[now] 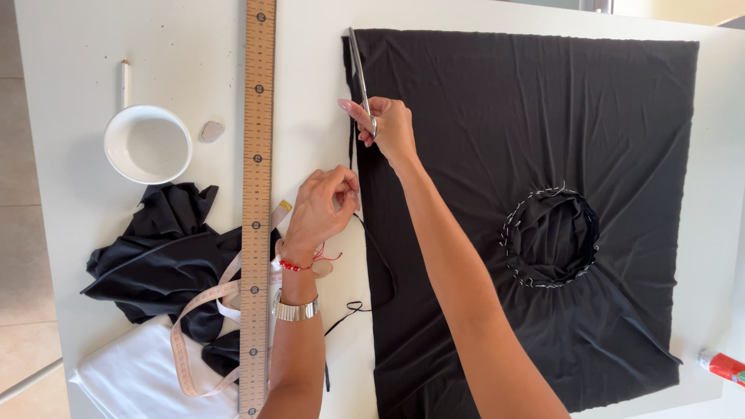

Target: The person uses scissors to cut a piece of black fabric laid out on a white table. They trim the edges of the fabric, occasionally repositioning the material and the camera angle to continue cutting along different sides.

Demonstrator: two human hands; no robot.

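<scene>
The right hand (pixel 386 124) is gripping scissors (pixel 361 77) along the left edge of the black fabric (pixel 528 155), which is lying flat on the white tabletop (pixel 310 77). The left hand (pixel 322 206) is pinching the narrow cut strip (pixel 351 151), seemingly keeping it taut. A wooden ruler (pixel 257 194) is lying alongside.

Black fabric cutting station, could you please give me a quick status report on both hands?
Right hand gripping scissors along left edge of black fabric. Left hand pinching the cut strip. Wooden ruler alongside, clear of the blades.
</scene>
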